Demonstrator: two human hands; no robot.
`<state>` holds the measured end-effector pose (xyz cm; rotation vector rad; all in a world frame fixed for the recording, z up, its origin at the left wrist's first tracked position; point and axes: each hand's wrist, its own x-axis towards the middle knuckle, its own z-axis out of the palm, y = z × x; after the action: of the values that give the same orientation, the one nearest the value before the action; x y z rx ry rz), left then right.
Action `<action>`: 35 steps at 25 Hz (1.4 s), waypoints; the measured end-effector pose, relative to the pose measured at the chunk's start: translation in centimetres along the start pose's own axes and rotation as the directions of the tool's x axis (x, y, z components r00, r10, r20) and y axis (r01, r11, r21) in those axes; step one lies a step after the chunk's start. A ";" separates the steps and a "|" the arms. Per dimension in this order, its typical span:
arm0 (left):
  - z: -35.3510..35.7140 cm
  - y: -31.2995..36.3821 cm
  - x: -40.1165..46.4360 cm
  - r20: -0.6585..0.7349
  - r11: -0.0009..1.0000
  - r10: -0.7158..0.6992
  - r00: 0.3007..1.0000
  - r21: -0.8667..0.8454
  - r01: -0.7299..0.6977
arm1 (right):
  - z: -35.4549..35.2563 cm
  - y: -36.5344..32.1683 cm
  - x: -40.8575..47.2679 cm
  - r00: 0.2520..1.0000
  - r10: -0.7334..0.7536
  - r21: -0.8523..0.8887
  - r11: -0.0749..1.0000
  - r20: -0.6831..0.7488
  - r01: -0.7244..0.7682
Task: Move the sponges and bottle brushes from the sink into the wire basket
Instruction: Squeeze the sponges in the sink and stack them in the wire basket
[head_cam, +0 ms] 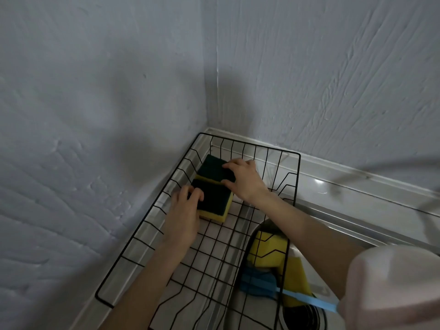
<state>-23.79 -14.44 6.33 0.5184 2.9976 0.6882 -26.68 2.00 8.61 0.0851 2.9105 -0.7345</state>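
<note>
A black wire basket [133, 234] stands in the counter's corner by the wall. Inside it lie two yellow sponges with dark green tops, side by side. My left hand [183, 217] grips the near sponge [215, 203] with fingers curled over its left edge. My right hand [245, 179] holds the far sponge [210, 169], thumb and fingers on its right side. In the sink [316, 270] at lower right lie two more yellow sponges [266, 251] and a blue bottle brush [257, 283] whose light blue handle runs right.
Textured grey walls [95, 115] close in behind and to the left of the basket. A pale sleeve [392, 289] covers my right upper arm at the lower right. A steel counter ledge [357, 186] runs behind the sink.
</note>
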 end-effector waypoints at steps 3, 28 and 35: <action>0.2 0.2 1.7 0.012 0.999 -0.012 1.000 0.033 0.012 | -0.7 0.4 1.4 1.000 -0.003 -0.059 0.998 0.008 0.004; -3.9 3.8 2.6 0.234 0.992 0.014 0.972 0.120 -0.043 | -6.4 0.7 -2.5 0.999 -0.034 -0.161 0.986 0.025 0.038; -7.4 9.0 -1.7 0.185 0.982 0.160 0.970 0.066 -0.175 | -10.9 0.4 -11.4 0.993 0.045 -0.118 0.991 -0.107 -0.058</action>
<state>-20.06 -10.47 16.82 0.8005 2.8457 0.4969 -16.63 7.33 19.60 0.1906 3.0313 -0.5607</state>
